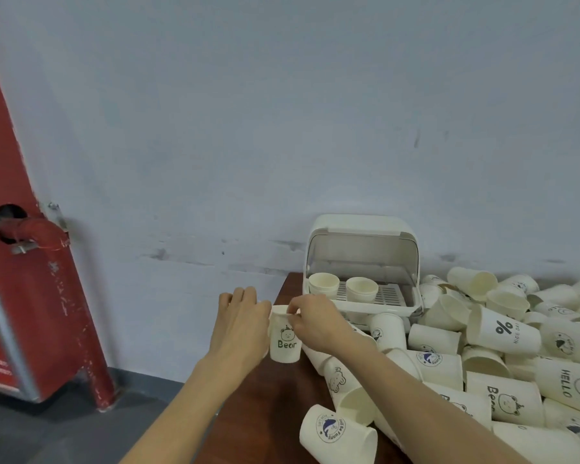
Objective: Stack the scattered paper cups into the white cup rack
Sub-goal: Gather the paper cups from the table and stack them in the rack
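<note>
Head view: we hold the Bear cup (pixel 283 341) upright above the desk (pixel 275 390) edge.
Hands: left hand (pixel 240 324) grips its side; right hand (pixel 315 321) pinches its rim.
Advice: keep it level (paper crushes), then nest it in the rack (pixel 362 262).

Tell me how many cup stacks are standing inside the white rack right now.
2: the left stack and the right stack stand side by side on the grille of the white rack. The rack's wall may hide others.

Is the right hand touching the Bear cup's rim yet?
Touching. The head view shows the right hand pinching the rim of the Bear cup, while the left hand holds its side.
</note>
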Motion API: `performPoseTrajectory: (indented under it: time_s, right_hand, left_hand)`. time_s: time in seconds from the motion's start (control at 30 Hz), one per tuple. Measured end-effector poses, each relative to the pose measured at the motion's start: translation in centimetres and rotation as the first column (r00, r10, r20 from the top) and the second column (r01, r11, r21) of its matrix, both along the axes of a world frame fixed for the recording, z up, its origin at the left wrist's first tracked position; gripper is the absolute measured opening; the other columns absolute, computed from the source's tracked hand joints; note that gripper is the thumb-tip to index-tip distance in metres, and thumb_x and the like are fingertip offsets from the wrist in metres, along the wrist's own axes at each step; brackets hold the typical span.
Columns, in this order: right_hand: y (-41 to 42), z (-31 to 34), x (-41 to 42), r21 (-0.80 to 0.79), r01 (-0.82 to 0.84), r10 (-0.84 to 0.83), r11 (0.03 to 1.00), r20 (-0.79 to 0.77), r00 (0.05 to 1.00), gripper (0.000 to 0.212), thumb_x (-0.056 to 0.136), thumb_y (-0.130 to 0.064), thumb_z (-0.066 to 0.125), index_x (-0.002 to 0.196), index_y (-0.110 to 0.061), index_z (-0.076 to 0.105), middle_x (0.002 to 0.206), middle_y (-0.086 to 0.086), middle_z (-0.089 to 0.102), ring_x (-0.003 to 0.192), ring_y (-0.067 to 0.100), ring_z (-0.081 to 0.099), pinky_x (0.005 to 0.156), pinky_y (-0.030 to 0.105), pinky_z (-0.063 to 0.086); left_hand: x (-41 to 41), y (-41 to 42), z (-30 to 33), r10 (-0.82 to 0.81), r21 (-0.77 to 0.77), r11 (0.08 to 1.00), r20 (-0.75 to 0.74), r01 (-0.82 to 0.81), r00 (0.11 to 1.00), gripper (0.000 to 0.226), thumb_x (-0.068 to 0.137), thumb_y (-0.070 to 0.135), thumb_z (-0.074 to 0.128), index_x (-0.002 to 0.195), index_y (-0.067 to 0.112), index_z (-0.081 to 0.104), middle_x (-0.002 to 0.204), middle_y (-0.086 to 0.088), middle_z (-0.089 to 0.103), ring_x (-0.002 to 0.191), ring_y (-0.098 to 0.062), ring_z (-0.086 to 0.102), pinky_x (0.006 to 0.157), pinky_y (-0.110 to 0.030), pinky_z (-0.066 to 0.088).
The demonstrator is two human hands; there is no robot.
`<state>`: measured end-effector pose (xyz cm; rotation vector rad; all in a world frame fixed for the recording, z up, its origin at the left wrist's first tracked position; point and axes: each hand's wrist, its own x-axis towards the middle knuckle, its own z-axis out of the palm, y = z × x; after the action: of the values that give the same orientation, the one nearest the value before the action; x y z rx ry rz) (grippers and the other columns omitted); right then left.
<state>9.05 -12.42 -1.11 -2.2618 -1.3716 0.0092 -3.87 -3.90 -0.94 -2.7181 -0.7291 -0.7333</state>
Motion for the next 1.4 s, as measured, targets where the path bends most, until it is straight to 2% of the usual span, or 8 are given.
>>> performPoseTrajectory:
  time_s: [0.13, 0.2, 0.3, 0.47, 0.77, 0.97, 1.07, 1.4]
  right_hand:
    - [-1.0, 1.0, 1.3, 0.091, 0.049, -0.050, 0.995, 0.013, 0.999, 0.021, 0.088, -0.018, 0.049, 0.093, -0.016, 0.070, 0.088, 0.005, 0.070, 0.078, 0.023, 0.063, 0.071, 0.039, 0.054]
    - [-1.7, 1.6, 2.0, 0.127, 0.067, -0.072, 0.990, 0.041, 0.997, 0.022, 0.088, -0.017, 0.049, 0.095, -0.017, 0.070, 0.086, 0.005, 0.070, 0.078, 0.024, 0.063, 0.071, 0.039, 0.053]
    - [-2.8, 2.1, 2.9, 0.162, 0.081, -0.094, 0.984, 0.075, 0.993, 0.024, 0.088, -0.014, 0.048, 0.098, -0.016, 0.069, 0.088, 0.006, 0.070, 0.080, 0.026, 0.062, 0.072, 0.036, 0.051]
    - [-4.3, 1.9, 4.4, 0.189, 0.133, -0.158, 0.973, 0.120, 0.980, 0.023, 0.089, -0.016, 0.047, 0.096, -0.017, 0.068, 0.081, 0.004, 0.070, 0.078, 0.023, 0.063, 0.071, 0.039, 0.053]
    - [-6.8, 2.1, 6.4, 0.242, 0.233, -0.287, 0.942, 0.221, 0.932, 0.026, 0.093, -0.014, 0.046, 0.110, -0.011, 0.066, 0.100, 0.008, 0.068, 0.096, 0.028, 0.057, 0.075, 0.038, 0.046]
    - [-8.0, 2.6, 7.7, 0.250, 0.271, -0.328, 0.930, 0.227, 0.917, 0.027, 0.095, -0.017, 0.045, 0.111, -0.011, 0.066, 0.097, 0.010, 0.067, 0.093, 0.029, 0.057, 0.074, 0.039, 0.047]
    - [-8.4, 3.1, 8.5, 0.247, 0.290, -0.344, 0.924, 0.210, 0.915, 0.027, 0.096, -0.018, 0.044, 0.112, -0.013, 0.066, 0.098, 0.008, 0.067, 0.092, 0.027, 0.058, 0.074, 0.038, 0.048]
    - [-8.3, 4.1, 12.0, 0.211, 0.349, -0.393, 0.913, 0.233, 0.889, 0.027, 0.097, -0.018, 0.041, 0.112, -0.015, 0.064, 0.102, 0.005, 0.067, 0.097, 0.025, 0.055, 0.076, 0.038, 0.047]
  left_hand:
    - [1.6, -0.6, 1.0, -0.027, 0.010, 1.000, 0.130, 0.026, 0.991, 0.032, 0.064, 0.005, 0.076, 0.056, 0.021, 0.050, 0.053, 0.004, 0.049, 0.053, -0.018, 0.038, 0.060, -0.028, 0.032]
    - [2.0, -1.5, 2.1, -0.007, 0.016, 1.000, 0.163, 0.004, 0.987, 0.041, 0.053, 0.004, 0.081, 0.049, 0.021, 0.044, 0.041, 0.005, 0.043, 0.044, -0.017, 0.026, 0.048, -0.019, 0.018]
    - [3.1, -2.1, 2.7, 0.014, 0.026, 0.999, 0.210, -0.020, 0.978, 0.038, 0.046, 0.006, 0.086, 0.051, 0.018, 0.050, 0.034, 0.002, 0.040, 0.039, -0.019, 0.019, 0.049, -0.018, -0.002]
    - [5.1, -2.7, 1.7, 0.011, 0.009, 1.000, 0.214, -0.013, 0.977, 0.041, 0.050, 0.005, 0.087, 0.057, 0.016, 0.048, 0.034, 0.001, 0.040, 0.037, -0.021, 0.023, 0.048, -0.025, 0.017]
    - [7.9, -3.8, 1.2, -0.126, 0.022, 0.992, 0.359, 0.127, 0.925, 0.035, 0.058, 0.004, 0.085, 0.061, 0.016, 0.052, 0.041, 0.003, 0.046, 0.047, -0.017, 0.020, 0.051, -0.024, 0.031]
    - [9.9, -3.3, 1.2, -0.138, 0.018, 0.990, 0.298, 0.139, 0.945, 0.036, 0.056, 0.000, 0.083, 0.064, 0.018, 0.053, 0.043, 0.004, 0.047, 0.043, -0.019, 0.032, 0.053, -0.026, 0.041]
    - [10.7, -2.8, 1.9, -0.145, 0.001, 0.989, 0.276, 0.151, 0.950, 0.035, 0.057, 0.003, 0.083, 0.063, 0.019, 0.053, 0.045, 0.005, 0.049, 0.044, -0.018, 0.042, 0.052, -0.025, 0.037]
    - [14.4, -0.1, 4.1, -0.123, -0.032, 0.990, 0.236, 0.134, 0.964, 0.032, 0.061, 0.001, 0.079, 0.062, 0.019, 0.053, 0.044, 0.003, 0.047, 0.046, -0.020, 0.037, 0.058, -0.028, 0.036]
